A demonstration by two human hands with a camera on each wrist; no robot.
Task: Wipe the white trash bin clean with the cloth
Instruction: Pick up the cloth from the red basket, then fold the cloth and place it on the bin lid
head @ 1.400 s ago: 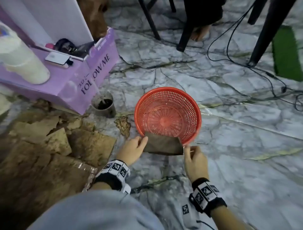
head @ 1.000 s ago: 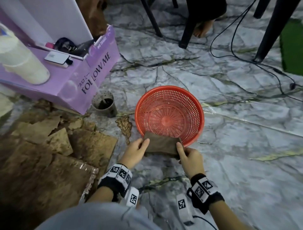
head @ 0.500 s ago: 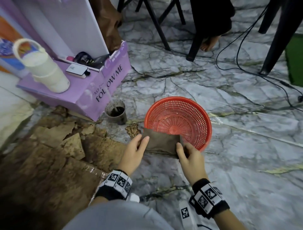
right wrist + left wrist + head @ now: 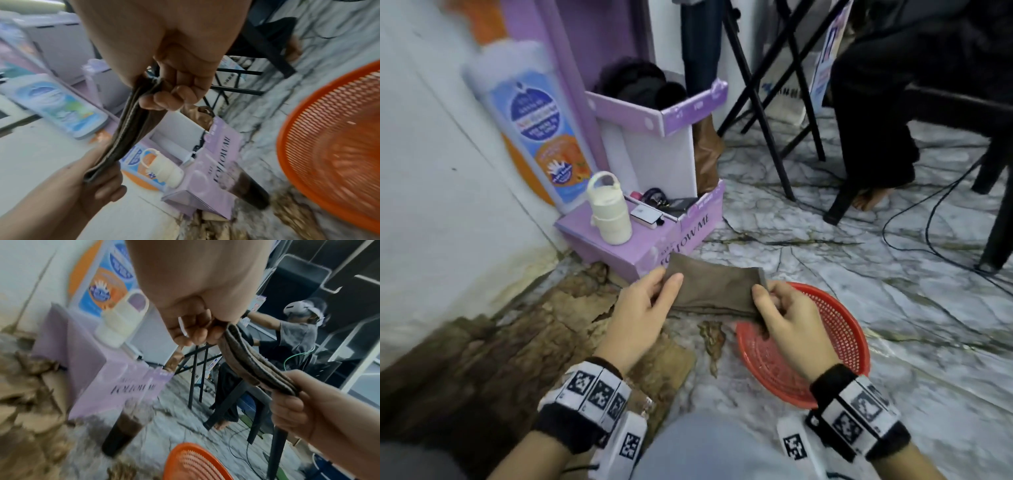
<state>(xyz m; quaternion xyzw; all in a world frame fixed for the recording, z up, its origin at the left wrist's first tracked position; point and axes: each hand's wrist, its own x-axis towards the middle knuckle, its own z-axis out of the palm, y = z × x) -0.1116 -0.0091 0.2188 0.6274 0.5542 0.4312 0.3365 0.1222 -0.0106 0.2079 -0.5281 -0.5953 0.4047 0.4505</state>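
A folded brown cloth [image 4: 715, 289] hangs stretched between my two hands above the marble floor. My left hand [image 4: 666, 279] pinches its left end, thumb on top and fingers curled beneath. At the right end, my right hand [image 4: 760, 291] pinches it the same way. In the left wrist view the cloth [image 4: 251, 363] runs edge-on from my left hand [image 4: 195, 332] down to the right hand [image 4: 298, 404]. The right wrist view has the cloth [image 4: 131, 123] between my right hand [image 4: 164, 91] and left hand [image 4: 98, 175]. No white trash bin can be made out in any view.
A red mesh basket [image 4: 835, 329] lies on the floor under my right hand. A purple box [image 4: 647, 240] carries a cream bottle [image 4: 611, 212] and a phone. A cup of dark liquid [image 4: 123, 431] stands beside it. Torn cardboard [image 4: 517, 342] lies left; chair legs and cables [image 4: 928, 240] lie beyond.
Both hands have lifted the folded cloth off the basket rim, up and to the left. The head view has tilted up toward the wall and box.
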